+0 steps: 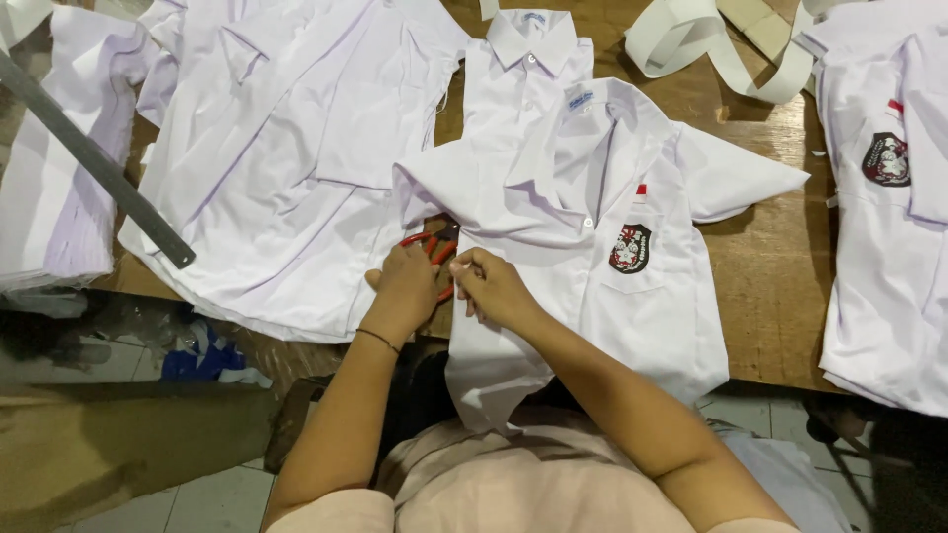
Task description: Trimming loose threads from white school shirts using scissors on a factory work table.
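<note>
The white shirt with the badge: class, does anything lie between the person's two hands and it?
Nothing visible does. The right hand already pinches the front edge of the white shirt. The left hand sits beside it, at the red-handled scissors, which lie at the shirt's edge.

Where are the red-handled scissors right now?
In the head view, the red-handled scissors sit centre-frame, held by the left hand, against the white shirt edge.
</note>
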